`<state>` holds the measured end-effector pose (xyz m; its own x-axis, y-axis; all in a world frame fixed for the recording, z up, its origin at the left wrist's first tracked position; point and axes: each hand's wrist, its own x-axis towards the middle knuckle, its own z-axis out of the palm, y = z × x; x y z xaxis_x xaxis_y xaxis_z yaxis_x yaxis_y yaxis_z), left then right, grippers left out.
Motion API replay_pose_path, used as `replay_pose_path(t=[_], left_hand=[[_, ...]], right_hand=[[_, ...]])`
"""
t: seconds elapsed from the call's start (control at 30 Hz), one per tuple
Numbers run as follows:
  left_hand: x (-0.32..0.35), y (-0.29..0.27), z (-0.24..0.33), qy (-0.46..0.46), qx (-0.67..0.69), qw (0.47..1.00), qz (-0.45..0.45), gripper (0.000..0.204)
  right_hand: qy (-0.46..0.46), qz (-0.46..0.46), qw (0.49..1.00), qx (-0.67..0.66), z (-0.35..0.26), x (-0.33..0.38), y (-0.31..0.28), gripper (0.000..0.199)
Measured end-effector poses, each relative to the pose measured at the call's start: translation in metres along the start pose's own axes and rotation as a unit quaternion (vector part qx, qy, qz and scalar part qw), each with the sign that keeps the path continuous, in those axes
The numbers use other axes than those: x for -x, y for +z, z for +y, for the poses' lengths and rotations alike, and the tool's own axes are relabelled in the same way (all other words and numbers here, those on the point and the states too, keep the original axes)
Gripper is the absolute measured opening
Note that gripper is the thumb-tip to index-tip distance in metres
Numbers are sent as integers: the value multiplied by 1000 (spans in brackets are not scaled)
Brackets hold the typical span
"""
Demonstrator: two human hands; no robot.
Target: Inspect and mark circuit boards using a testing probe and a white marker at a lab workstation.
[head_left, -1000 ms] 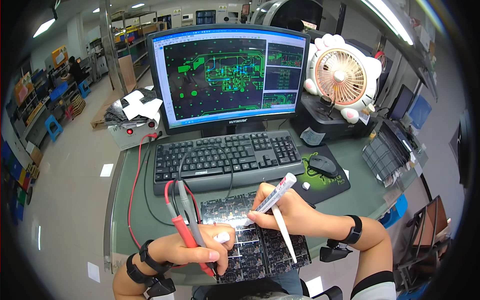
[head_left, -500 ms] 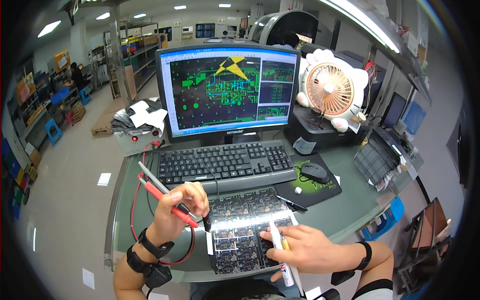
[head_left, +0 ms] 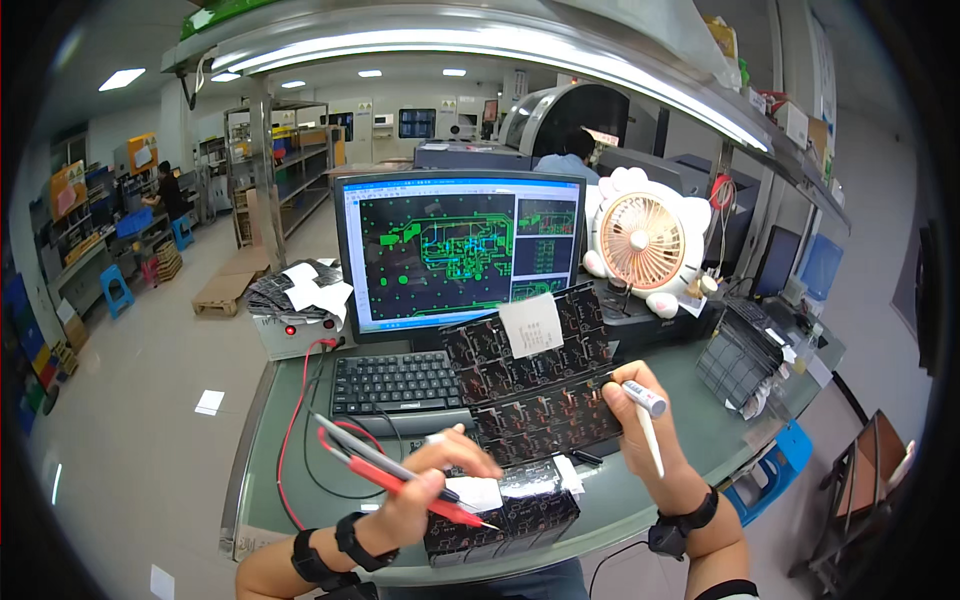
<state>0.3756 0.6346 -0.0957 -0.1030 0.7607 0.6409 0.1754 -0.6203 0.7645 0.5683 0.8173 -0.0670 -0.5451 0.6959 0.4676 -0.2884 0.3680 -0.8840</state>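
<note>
In my right hand [head_left: 643, 408] is the right edge of a dark circuit board panel [head_left: 545, 415], tilted up before the monitor. A white marker pen [head_left: 645, 398] and a slim white stick-like tool [head_left: 650, 445] are also tucked in those fingers. A white paper slip [head_left: 532, 325] lies against the panel's upper part. My left hand [head_left: 425, 490] is closed round a pair of test probes, one red [head_left: 385, 478] and one grey-black [head_left: 362, 447]. Its fingers hover at a stack of circuit board panels [head_left: 545, 515], beside a white paper piece [head_left: 470, 493].
Behind the raised panel stand a keyboard [head_left: 395, 383] and a monitor [head_left: 435, 245] showing a board layout. A cat-shaped fan [head_left: 645, 240] sits right of it. Red probe wire [head_left: 290, 440] loops at left. A black rack [head_left: 745, 355] stands at the right.
My right hand has risen, and a panel is now lifted from the stack. My left hand, with the probes, has moved down toward the stack. The view has tilted upward.
</note>
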Motion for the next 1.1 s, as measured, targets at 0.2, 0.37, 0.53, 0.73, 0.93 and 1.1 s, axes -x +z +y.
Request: replay_pose_path(t=[0.2,0.37,0.53,0.73,0.93,1.1], left_hand=[[-4,20,-7,26,40,998,48,49],[-14,-13,-4,-41,97,994,40,56],[-31,-37,4,-189,38,950,-244,47],[-41,-38,-11,-277,60,898,-336,42],[-38,-37,-9,-280,71,891,-350,40],[-34,-32,-10,-263,42,890,-370,37]], right_hand=[[118,-3,975,-190,20,17,28,11],[48,-6,998,-48,4,25,-7,26],[-3,60,997,-46,10,11,-45,37],[15,-137,984,-109,4,16,-20,38],[40,-190,978,-78,3,14,-6,49],[110,-200,972,-62,18,17,-2,46]])
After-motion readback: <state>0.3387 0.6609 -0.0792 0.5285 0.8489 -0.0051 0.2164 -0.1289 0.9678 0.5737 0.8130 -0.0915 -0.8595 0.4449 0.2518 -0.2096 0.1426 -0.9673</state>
